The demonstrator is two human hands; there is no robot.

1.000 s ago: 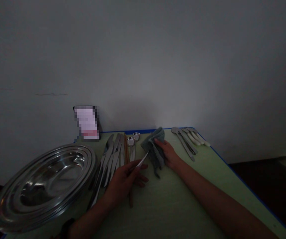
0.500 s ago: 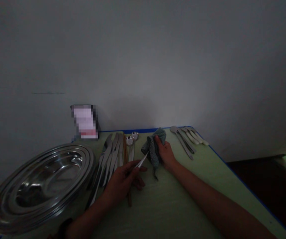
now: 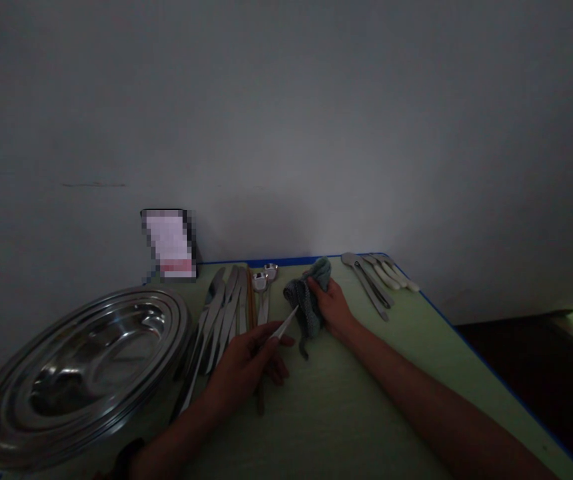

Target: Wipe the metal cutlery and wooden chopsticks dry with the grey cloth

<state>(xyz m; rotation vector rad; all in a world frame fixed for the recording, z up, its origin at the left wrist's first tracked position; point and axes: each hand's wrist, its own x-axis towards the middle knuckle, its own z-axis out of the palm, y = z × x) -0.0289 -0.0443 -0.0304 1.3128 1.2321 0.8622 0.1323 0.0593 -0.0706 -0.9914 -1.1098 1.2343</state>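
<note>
My left hand pinches a slim, pale, tapering utensil between thumb and fingers; its exact kind does not show. The thin tip points up and right, reaching the edge of a grey-green cloth. Bunched in my right hand, that cloth hangs a little way down, with the thumb pressed on its front. Beneath and beside my left hand lie several metal table knives, wooden chopsticks and two shiny metal spoons.
Stacked oval metal trays stand at the left. A phone with a blurred screen leans against the wall. At the table's back right lie a flat spreader-like utensil, metal tongs and several white-handled utensils.
My right hand has shifted the cloth slightly, and its folds and hanging end have changed shape. My left hand keeps the utensil almost in the same place.
</note>
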